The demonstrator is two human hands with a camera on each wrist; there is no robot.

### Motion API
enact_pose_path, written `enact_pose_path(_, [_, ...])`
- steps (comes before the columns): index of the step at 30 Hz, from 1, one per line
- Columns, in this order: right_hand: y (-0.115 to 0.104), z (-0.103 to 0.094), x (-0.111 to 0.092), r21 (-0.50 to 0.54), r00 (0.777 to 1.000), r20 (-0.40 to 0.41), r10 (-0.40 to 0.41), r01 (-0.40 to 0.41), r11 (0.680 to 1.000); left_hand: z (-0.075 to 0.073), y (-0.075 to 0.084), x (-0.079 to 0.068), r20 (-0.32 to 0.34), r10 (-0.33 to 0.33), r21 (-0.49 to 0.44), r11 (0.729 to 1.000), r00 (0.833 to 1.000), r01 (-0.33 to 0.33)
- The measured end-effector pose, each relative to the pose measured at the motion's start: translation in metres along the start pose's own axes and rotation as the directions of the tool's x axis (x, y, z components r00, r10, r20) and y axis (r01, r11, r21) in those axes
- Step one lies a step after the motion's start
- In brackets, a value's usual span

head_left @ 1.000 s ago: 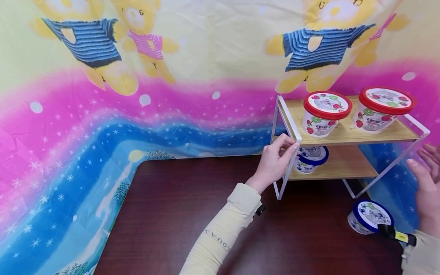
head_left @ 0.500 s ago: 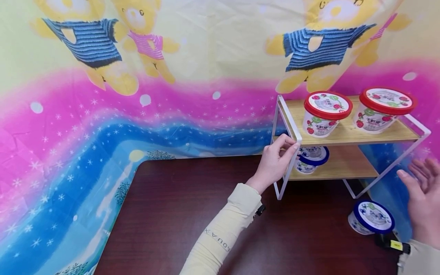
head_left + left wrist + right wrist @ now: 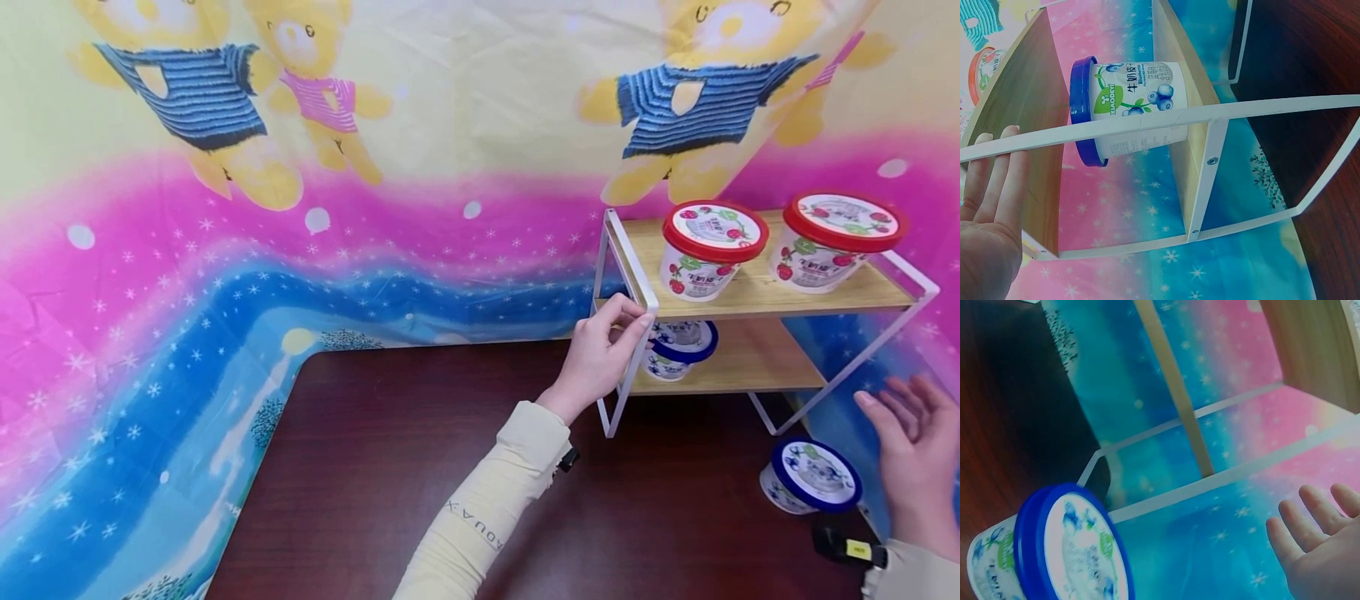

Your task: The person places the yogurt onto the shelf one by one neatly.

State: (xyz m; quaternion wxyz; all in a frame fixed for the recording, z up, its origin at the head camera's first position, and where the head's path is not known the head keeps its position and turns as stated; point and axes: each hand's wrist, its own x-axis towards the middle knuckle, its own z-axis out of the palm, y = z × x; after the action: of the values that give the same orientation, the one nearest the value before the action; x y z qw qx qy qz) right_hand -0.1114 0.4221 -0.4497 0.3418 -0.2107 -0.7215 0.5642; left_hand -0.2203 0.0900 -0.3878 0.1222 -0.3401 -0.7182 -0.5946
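At the shelf's front left corner, my left hand (image 3: 600,350) pinches the white metal frame (image 3: 636,354); in the left wrist view its fingers (image 3: 1013,181) lie along the upright. Behind that upright, a blue-lidded tub (image 3: 1138,103) with blueberry print stands on the lower board. My right hand (image 3: 918,454) hovers at the right with loosely bent fingers and holds nothing. Just left of it, a second blue-lidded tub (image 3: 813,475) stands on the table, at lower left in the right wrist view. Two red-lidded tubs, a left one (image 3: 711,250) and a right one (image 3: 836,242), stand on the top board.
The two-tier wooden shelf (image 3: 757,358) stands at the back right of the dark red-brown table (image 3: 420,467). Behind it hangs a backdrop (image 3: 465,167) printed with bears and snowflakes, which also runs down past the table's left and right edges.
My right hand has moved left and downward, closer to the blue-lidded tub on the table. The left hand, the shelf and the tubs stay where they were.
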Motion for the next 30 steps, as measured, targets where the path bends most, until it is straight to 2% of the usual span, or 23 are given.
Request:
enact_pose_path(3, [0.005,-0.002,-0.003,-0.02,1.0,-0.009,0.014,-0.014,1.0,0.0,0.0,0.0,-0.001,0.001,-0.001,1.0,1.0,-0.001])
enact_pose_path(4, [0.007,-0.002,-0.004,-0.075,1.0,-0.005,0.017,-0.017,0.997,0.0,0.0,0.0,-0.001,0.002,-0.001,1.0,1.0,-0.002])
enact_pose_path(10, [0.015,-0.008,-0.01,-0.189,0.992,0.013,0.122,-0.117,0.975,0.001,0.0,0.0,0.001,-0.001,-0.005,1.0,1.0,0.001])
enact_pose_path(17, [0.023,-0.011,-0.011,-0.27,0.983,-0.006,0.185,-0.18,0.946,0.001,0.0,0.0,0.003,-0.015,-0.012,1.0,1.0,0.015])
enact_pose_path(30, [0.037,-0.014,-0.01,-0.327,0.953,0.012,0.303,-0.282,0.902,0.0,-0.001,0.0,0.001,0.004,0.007,1.0,1.0,-0.004])
